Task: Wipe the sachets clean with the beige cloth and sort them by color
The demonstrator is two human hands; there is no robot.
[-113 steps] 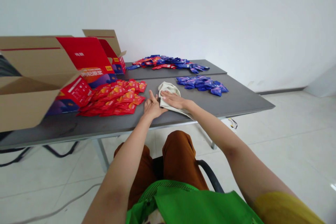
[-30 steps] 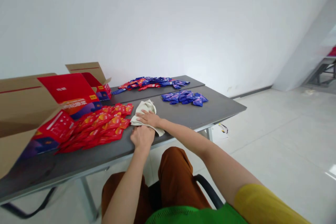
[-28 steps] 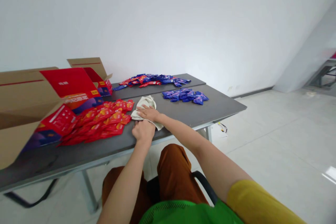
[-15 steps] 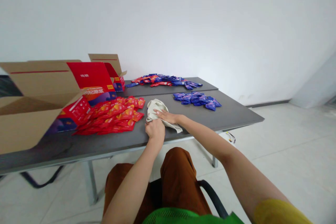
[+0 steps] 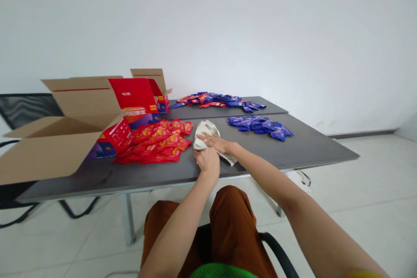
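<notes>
A cream cloth bag (image 5: 206, 130) lies crumpled on the grey table (image 5: 306, 147) in front of me. My right hand (image 5: 217, 142) rests flat on top of it with the fingers stretched out. My left hand (image 5: 207, 159) is curled at the bag's near edge and appears to pinch the cloth. Just left of the bag spreads a heap of red packets (image 5: 155, 140). A smaller pile of blue packets (image 5: 259, 123) sits to the right, further back.
A large open cardboard box (image 5: 61, 132) with red printed sides lies on the table's left. A smaller open box (image 5: 155, 89) and a mixed red and blue packet pile (image 5: 217, 100) sit on a second table behind. My chair's armrest (image 5: 276, 252) is below.
My left hand went from lying open beside the bag to curled at its near edge. My right hand stays flat on the cloth. My view has swung, shifting everything rightward.
</notes>
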